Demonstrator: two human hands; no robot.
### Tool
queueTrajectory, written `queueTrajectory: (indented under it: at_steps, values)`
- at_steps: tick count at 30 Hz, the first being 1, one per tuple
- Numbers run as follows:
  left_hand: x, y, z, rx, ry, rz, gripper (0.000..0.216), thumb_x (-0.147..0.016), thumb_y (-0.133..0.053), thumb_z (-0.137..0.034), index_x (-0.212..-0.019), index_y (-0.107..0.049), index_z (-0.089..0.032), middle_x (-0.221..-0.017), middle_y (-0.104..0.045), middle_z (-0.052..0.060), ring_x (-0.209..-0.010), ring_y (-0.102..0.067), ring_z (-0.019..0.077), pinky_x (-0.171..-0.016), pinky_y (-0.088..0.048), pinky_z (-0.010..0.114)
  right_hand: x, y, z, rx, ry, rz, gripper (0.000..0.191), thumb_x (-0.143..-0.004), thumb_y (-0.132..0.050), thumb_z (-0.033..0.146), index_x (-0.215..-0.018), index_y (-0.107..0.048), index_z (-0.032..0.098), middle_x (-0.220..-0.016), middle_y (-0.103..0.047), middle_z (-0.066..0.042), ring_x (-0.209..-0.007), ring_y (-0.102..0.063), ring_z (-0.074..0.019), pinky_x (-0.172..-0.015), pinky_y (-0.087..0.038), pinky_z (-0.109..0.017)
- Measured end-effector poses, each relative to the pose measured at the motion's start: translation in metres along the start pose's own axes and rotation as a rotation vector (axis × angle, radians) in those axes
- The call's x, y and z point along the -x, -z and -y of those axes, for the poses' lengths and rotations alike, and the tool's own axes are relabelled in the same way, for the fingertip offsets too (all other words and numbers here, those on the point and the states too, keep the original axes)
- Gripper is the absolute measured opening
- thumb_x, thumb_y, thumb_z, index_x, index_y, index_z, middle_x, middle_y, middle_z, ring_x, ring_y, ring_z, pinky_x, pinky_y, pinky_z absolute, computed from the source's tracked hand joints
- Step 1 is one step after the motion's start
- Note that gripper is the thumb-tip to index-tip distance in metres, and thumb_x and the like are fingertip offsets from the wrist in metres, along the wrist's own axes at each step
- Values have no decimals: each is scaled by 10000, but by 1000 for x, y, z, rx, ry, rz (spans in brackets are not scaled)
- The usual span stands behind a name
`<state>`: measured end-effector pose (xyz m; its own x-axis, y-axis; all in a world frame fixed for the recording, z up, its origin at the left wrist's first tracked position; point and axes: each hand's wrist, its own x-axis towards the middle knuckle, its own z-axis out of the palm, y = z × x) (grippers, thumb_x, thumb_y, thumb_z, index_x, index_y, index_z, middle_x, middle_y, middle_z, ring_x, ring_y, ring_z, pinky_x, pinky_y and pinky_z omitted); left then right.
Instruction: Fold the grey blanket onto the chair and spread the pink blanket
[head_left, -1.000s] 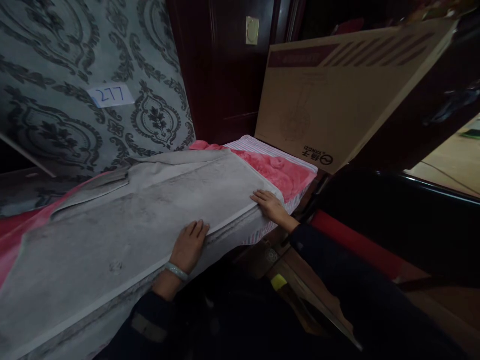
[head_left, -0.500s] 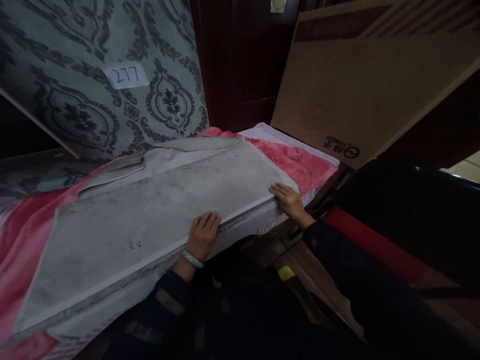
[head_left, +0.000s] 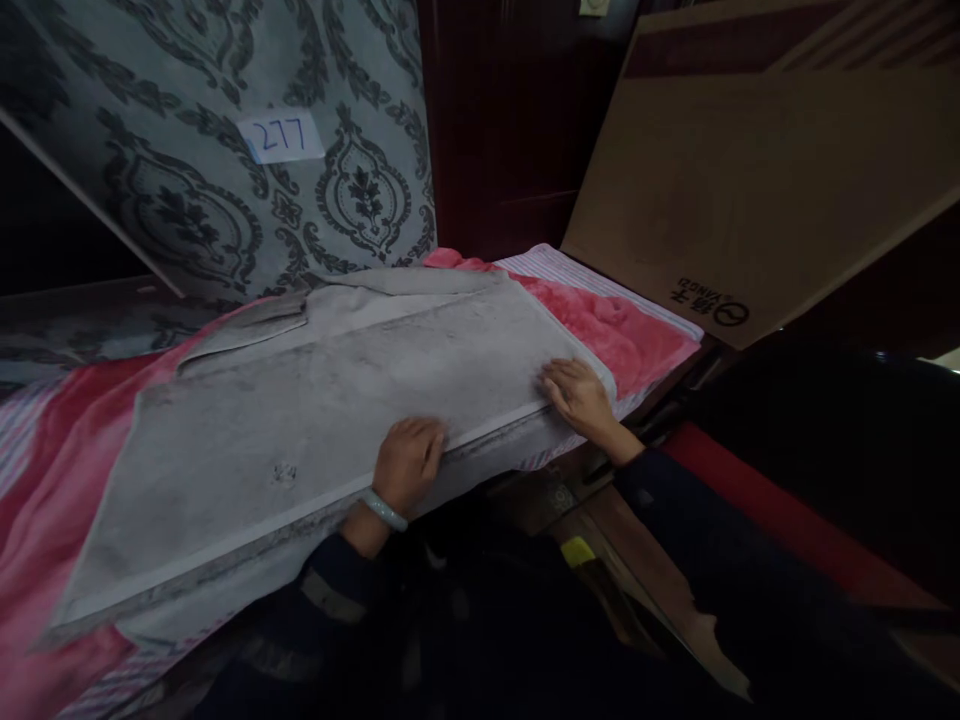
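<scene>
A folded piece of grey cloth (head_left: 360, 370), with a small dark mark on its lower left, lies spread over a pink fleece blanket (head_left: 626, 335). A pale strip runs along its near edge, with a smudged dark band below. At that edge, near the middle, is my left hand (head_left: 409, 465); its fingers are slightly bent and blurred over the cloth, gripping nothing. A pale bangle circles that wrist. My right hand (head_left: 581, 398) rests open near the right end, fingers stretched out over the cloth. Loose folds of grey cloth lie along the far side.
Behind stands a patterned grey-blue panel (head_left: 187, 210) bearing a paper label (head_left: 281, 136) marked 277. A large cardboard sheet (head_left: 750, 190) leans at the back right. Striped cloth (head_left: 559, 262) shows under the blanket. Something red (head_left: 757, 500) and a dark rounded surface lie at the right.
The view has shifted, so the scene sits slightly further right. My left fingers are more bent and blurred. My right hand reaches a little further onto the cloth.
</scene>
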<state>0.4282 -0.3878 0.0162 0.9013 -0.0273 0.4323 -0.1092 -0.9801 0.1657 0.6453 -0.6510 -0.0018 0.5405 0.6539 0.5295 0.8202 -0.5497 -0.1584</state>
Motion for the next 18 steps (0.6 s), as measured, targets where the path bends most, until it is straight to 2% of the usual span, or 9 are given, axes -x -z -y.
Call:
queueTrajectory:
  at_steps: [2,4,6,9,14,16,18]
  values:
    - [-10,7,3,-94,148,22,426,-1005,-398,-290,-1299,-678,-159,-1350,-675,151,-1299,-581,299,-1114,-441,507,-23,-3,26,19,3,32,464,-1052,-345,385,-1370,-642,224,-1417,-617,-116,-1395,-469,-312,-1159,-338,-585]
    - [-15,7,3,-202,262,81,515,-982,-462,-363,-1447,-574,-173,-1548,-504,166,-1465,-399,379,-1173,-328,632,-40,-11,47,46,26,100,539,-1045,-375,474,-1524,-492,257,-1581,-452,-100,-1487,-329,-352,-1158,-314,-623]
    - [-11,1,2,-255,324,186,585,-972,-492,-430,-1518,-502,-222,-1641,-367,148,-1522,-277,424,-1176,-255,709,-46,-23,58,78,44,219,610,-1025,-404,549,-1580,-403,295,-1650,-338,-79,-1504,-275,-397,-1137,-325,-650]
    - [3,-7,-5,-256,358,296,606,-987,-471,-475,-1558,-444,-273,-1671,-311,124,-1539,-243,417,-1187,-233,709,-39,-38,58,134,38,365,619,-1011,-407,578,-1582,-395,339,-1657,-327,-39,-1483,-308,-422,-1129,-339,-647]
    - [21,3,-12,-166,340,348,642,-986,-479,-534,-1577,-401,-295,-1676,-303,110,-1555,-221,374,-1219,-225,659,-22,-46,48,174,8,367,616,-1006,-290,558,-1556,-445,328,-1631,-384,-23,-1466,-341,-410,-1122,-362,-615]
    - [26,14,-1,-102,325,396,636,-1007,-428,-541,-1589,-370,-292,-1680,-300,96,-1559,-228,331,-1229,-238,622,-19,-47,46,159,11,366,668,-997,-214,567,-1552,-457,287,-1623,-397,-47,-1458,-352,-405,-1121,-366,-610]
    - [35,28,20,-88,410,420,623,-1025,-372,-541,-1593,-354,-285,-1683,-295,90,-1559,-237,305,-1230,-236,615,-16,-50,42,130,41,362,737,-984,-145,597,-1568,-432,251,-1627,-386,-74,-1457,-343,-419,-1111,-369,-622]
